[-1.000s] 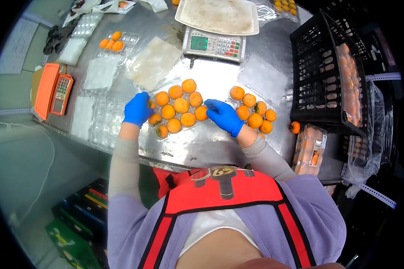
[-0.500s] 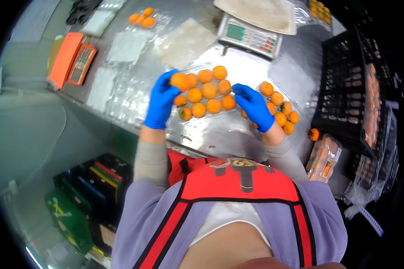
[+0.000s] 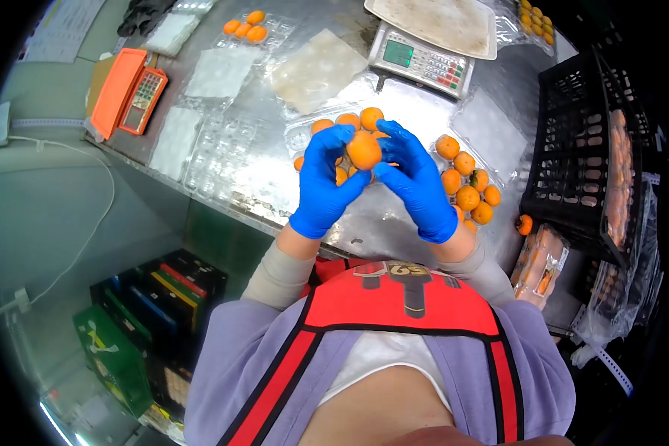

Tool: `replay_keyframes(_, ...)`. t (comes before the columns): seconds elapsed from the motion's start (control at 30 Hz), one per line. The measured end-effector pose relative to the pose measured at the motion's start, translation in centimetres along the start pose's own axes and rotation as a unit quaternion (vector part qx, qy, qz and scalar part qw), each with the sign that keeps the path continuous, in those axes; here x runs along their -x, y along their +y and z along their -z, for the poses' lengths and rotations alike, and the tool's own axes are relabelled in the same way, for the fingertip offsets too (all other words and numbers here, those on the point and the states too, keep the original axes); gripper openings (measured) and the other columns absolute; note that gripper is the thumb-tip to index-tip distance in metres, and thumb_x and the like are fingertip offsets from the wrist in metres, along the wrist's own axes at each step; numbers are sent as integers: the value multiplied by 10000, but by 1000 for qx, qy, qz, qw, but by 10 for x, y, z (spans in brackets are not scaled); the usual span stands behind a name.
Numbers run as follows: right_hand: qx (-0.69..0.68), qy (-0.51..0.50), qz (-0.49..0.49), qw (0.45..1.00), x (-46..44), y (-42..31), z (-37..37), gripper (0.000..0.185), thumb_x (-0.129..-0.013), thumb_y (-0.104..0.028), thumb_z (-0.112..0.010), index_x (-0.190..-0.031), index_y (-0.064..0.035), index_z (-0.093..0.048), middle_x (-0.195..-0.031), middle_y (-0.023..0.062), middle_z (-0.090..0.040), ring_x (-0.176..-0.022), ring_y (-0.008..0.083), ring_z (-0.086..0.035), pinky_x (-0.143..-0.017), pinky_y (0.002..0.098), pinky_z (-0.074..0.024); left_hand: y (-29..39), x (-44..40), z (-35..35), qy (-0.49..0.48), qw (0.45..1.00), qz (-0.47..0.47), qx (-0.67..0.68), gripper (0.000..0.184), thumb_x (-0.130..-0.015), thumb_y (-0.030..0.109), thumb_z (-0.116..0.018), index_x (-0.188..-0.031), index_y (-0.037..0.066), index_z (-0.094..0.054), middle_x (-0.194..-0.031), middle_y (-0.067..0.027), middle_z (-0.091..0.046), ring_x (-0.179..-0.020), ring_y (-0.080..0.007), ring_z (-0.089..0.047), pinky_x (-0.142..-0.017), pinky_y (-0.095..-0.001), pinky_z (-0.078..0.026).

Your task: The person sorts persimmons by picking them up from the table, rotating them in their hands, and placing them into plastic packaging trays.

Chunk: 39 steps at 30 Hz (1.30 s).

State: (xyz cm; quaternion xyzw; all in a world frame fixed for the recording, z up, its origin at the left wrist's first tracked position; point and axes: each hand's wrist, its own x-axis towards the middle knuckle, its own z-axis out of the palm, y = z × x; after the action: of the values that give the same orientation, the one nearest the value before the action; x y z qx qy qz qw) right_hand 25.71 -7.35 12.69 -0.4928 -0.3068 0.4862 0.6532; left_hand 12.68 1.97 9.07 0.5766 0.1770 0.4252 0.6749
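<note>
Between thumb and fingers, my blue-gloved left hand (image 3: 322,182) grips an orange persimmon (image 3: 364,151), raised above the clear plastic tray (image 3: 297,135). Close on its right side is my gloved right hand (image 3: 418,192), fingers curved and apart; contact with the fruit is not clear. Several persimmons (image 3: 371,117) sit in the tray beneath, partly covered by both hands. To the right of my right hand, a second group of persimmons (image 3: 467,198) rests in another clear tray, one showing its green calyx.
A weighing scale (image 3: 424,61) stands at the back of the metal table (image 3: 264,195). An orange device with keys (image 3: 143,100) lies at the left edge. A black crate (image 3: 569,141) stands at the right, near a packed tray (image 3: 540,264). More persimmons (image 3: 256,33) lie at the back left.
My left hand has moved right, lifting a persimmon from over the tray's left end to its middle. My right hand has turned toward it with fingers raised. The view has shifted slightly.
</note>
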Motion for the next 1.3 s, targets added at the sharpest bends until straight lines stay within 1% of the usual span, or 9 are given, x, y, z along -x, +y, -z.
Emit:
replay_keyframes(0.17, 44, 26, 22, 998, -3, 10, -5, 653, -809, -78, -690, -1376, -46, -366, -1268, 87, -492, -1152, 170, -490, -931, 301, -439, -3, 2, -7, -6, 987, -74, -145, 623, -728, -12, -695, -1279, 58, -412, -1296, -104, -460, -1181, -198, -475, -977, -332, -393)
replay_keyframes(0.33, 169, 70, 208, 961, -6, 12, -2, 698, -766, -22, -696, -1373, -5, -352, -1319, 123, -477, -1211, 217, -471, -1009, 340, -390, 5, 1, 3, 4, 995, -11, -95, 598, -737, 3, -679, -1284, 66, -446, -1357, -113, -434, -1217, -218, -459, -976, -346, -394)
replay_keyframes(0.63, 213, 45, 264, 940, -8, 12, 6, 715, -747, 3, -694, -1371, 9, -346, -1311, 145, -493, -1233, 253, -471, -1030, 364, -374, 6, -9, -7, 37, 985, -72, -150, 238, -794, 81, -696, -1021, 69, -624, -1258, -114, -502, -1157, -218, -490, -980, -338, -390)
replay_keyframes(0.7, 198, 43, 268, 942, -7, 12, 6, 726, -750, 13, -690, -1380, 3, -330, -1312, 143, -494, -1240, 253, -464, -1042, 369, -363, 5, -12, -2, 126, 991, 22, -34, 116, -846, 74, -648, -960, 56, -636, -1239, -123, -509, -1143, -215, -495, -972, -338, -393)
replay_keyframes(0.8, 166, 24, 282, 945, -6, 15, 7, 756, -761, 41, -671, -1405, -19, -281, -1345, 142, -460, -1270, 259, -432, -1064, 384, -339, 12, -14, 5, 163, 985, 5, -55, 72, -874, 66, -616, -942, 52, -635, -1226, -125, -512, -1128, -207, -500, -969, -335, -392)
replay_keyframes(1.03, -53, -31, 173, 983, -6, 12, 12, 804, -792, 100, -592, -1450, -88, -170, -1476, 132, -261, -1353, 289, -313, -1093, 421, -301, 23, -5, -2, 122, 987, -21, -106, 98, -862, 58, -621, -960, 63, -629, -1212, -125, -517, -1037, -184, -529, -914, -320, -428)
replay_keyframes(1.17, -60, -34, 174, 982, -6, 13, 12, 796, -797, 100, -581, -1451, -89, -169, -1464, 136, -284, -1356, 286, -308, -1096, 418, -295, 22, -3, -3, 92, 991, -35, -96, 199, -862, 50, -616, -1060, 54, -598, -1219, -120, -514, -1070, -192, -527, -910, -309, -429)
replay_keyframes(1.27, -44, -28, 187, 981, -6, 13, 12, 786, -799, 72, -598, -1447, -82, -181, -1443, 139, -325, -1352, 279, -315, -1093, 406, -299, 30, -3, -11, 101, 993, 44, -37, 390, -827, 68, -661, -1194, 51, -531, -1243, -119, -499, -1127, -209, -513, -927, -317, -425)
replay_keyframes(1.3, 41, -12, 221, 974, -6, 13, 14, 758, -793, 55, -615, -1431, -74, -226, -1420, 142, -361, -1341, 273, -333, -1090, 400, -301, 32, -2, -14, 73, 992, 18, -99, 494, -798, 95, -695, -1247, 53, -494, -1266, -122, -486, -1151, -223, -505, -939, -325, -421)
